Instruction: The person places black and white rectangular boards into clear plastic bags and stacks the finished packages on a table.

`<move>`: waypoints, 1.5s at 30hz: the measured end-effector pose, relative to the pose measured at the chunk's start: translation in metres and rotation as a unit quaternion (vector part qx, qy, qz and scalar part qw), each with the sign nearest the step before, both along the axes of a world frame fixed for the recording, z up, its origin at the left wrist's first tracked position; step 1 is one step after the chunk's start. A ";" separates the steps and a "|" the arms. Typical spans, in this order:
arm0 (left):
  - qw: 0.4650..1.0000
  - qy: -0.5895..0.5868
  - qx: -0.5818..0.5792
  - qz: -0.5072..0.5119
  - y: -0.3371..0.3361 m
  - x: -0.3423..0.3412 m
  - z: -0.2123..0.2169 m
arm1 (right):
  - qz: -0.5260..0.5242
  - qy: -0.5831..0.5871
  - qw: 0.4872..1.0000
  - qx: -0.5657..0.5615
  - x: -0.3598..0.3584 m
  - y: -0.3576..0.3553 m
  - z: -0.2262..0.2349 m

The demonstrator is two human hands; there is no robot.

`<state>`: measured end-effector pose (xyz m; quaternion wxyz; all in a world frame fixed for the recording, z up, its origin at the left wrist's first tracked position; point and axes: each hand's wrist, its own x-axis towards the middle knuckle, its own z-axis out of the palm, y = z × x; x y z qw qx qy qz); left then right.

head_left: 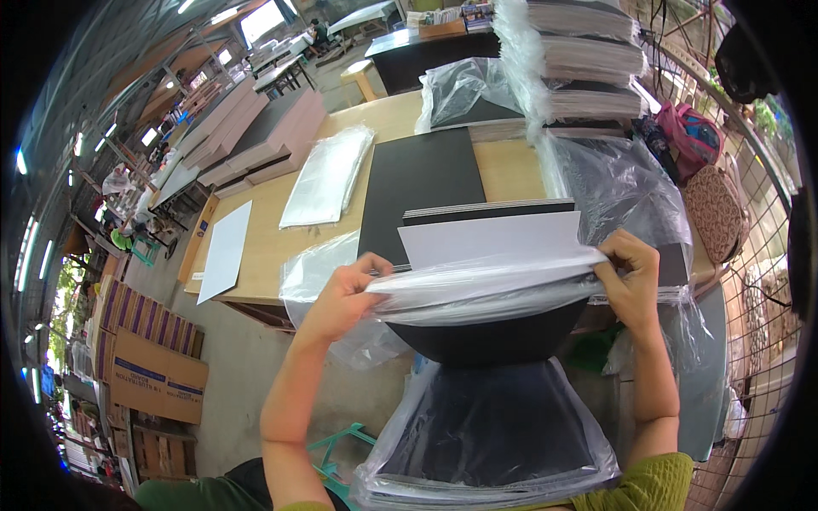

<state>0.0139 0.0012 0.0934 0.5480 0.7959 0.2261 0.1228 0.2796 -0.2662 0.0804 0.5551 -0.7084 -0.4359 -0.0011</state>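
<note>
My left hand point(339, 296) pinches the left side of a clear plastic bag's gathered edge point(486, 285). At the other end of that edge, my right hand point(630, 277) grips the plastic between thumb and fingers. The bag is around the near part of a stack of black boards point(486, 339). A white sheet point(498, 241) stands out of the bag's mouth, with several board edges behind it. Below, close to my body, a plastic-wrapped black stack point(498, 417) lies between my forearms.
On the wooden table point(396, 115) lie a large black board point(422, 175), a pile of clear bags point(328, 179) and a white sheet point(226, 251). Tall wrapped stacks point(588, 60) rise at the back right. Cartons point(158, 375) stand at left, wire mesh point(771, 281) at right.
</note>
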 end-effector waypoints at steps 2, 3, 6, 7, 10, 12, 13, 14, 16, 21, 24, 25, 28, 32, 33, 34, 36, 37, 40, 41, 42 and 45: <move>0.980 0.037 -0.192 0.047 0.008 -0.006 -0.020 | 0.079 0.137 0.985 -0.067 0.000 -0.011 0.002; 0.958 0.063 -0.271 0.077 0.013 -0.012 -0.031 | 0.100 0.252 0.955 -0.122 -0.003 -0.012 0.011; 0.917 0.083 -0.389 0.013 0.000 -0.009 -0.054 | 0.179 0.420 0.888 -0.057 0.008 -0.016 -0.014; 0.891 0.074 -0.441 -0.083 0.017 -0.021 -0.078 | 0.207 0.473 0.854 -0.060 0.016 -0.020 -0.030; 0.864 0.055 -0.500 -0.028 0.009 -0.023 -0.116 | 0.182 0.588 0.786 -0.052 0.013 -0.026 -0.064; 0.866 0.072 -0.494 0.003 0.001 -0.021 -0.129 | 0.240 0.599 0.764 0.006 0.018 -0.039 -0.104; 0.861 0.081 -0.501 0.026 0.003 -0.029 -0.144 | 0.216 0.619 0.755 0.003 0.012 -0.038 -0.111; 0.856 0.093 -0.507 0.046 0.001 -0.034 -0.153 | 0.188 0.639 0.746 0.004 0.004 -0.037 -0.118; 0.864 0.115 -0.488 0.053 -0.007 -0.040 -0.172 | 0.199 0.617 0.761 -0.034 0.001 -0.044 -0.147; 0.845 0.126 -0.519 0.021 -0.019 -0.067 -0.241 | 0.323 0.553 0.761 -0.103 -0.010 -0.070 -0.189; 0.910 0.154 -0.386 -0.006 -0.044 -0.055 -0.249 | 0.307 0.531 0.779 -0.129 -0.019 -0.092 -0.203; 0.909 0.161 -0.384 -0.008 -0.053 -0.053 -0.240 | 0.272 0.594 0.749 -0.111 -0.030 -0.095 -0.189; 0.927 0.151 -0.341 0.051 -0.059 -0.050 -0.261 | 0.274 0.614 0.733 -0.100 -0.031 -0.103 -0.203; 0.974 0.136 -0.181 0.010 -0.046 -0.055 -0.276 | 0.290 0.600 0.740 -0.086 -0.028 -0.101 -0.226; 0.984 0.114 -0.134 0.012 -0.049 -0.055 -0.281 | 0.274 0.595 0.748 -0.106 -0.025 -0.103 -0.235; 0.984 0.118 -0.134 0.012 -0.050 -0.054 -0.282 | 0.259 0.589 0.755 -0.126 -0.022 -0.103 -0.246; 0.983 0.123 -0.133 0.014 -0.051 -0.054 -0.282 | 0.220 0.583 0.766 -0.160 -0.018 -0.102 -0.260; 0.982 0.131 -0.137 0.025 -0.051 -0.055 -0.284 | 0.209 0.580 0.768 -0.173 -0.015 -0.100 -0.273; 0.969 0.151 -0.181 0.068 -0.050 -0.058 -0.289 | 0.176 0.580 0.768 -0.206 -0.007 -0.097 -0.295; 0.960 0.156 -0.213 0.090 -0.050 -0.058 -0.292 | 0.165 0.586 0.765 -0.210 -0.007 -0.092 -0.299; 0.950 0.160 -0.245 0.111 -0.050 -0.058 -0.295 | 0.154 0.592 0.761 -0.214 -0.006 -0.089 -0.303; 0.959 0.144 -0.213 0.118 -0.053 -0.050 -0.298 | 0.113 0.574 0.780 -0.221 0.000 -0.090 -0.320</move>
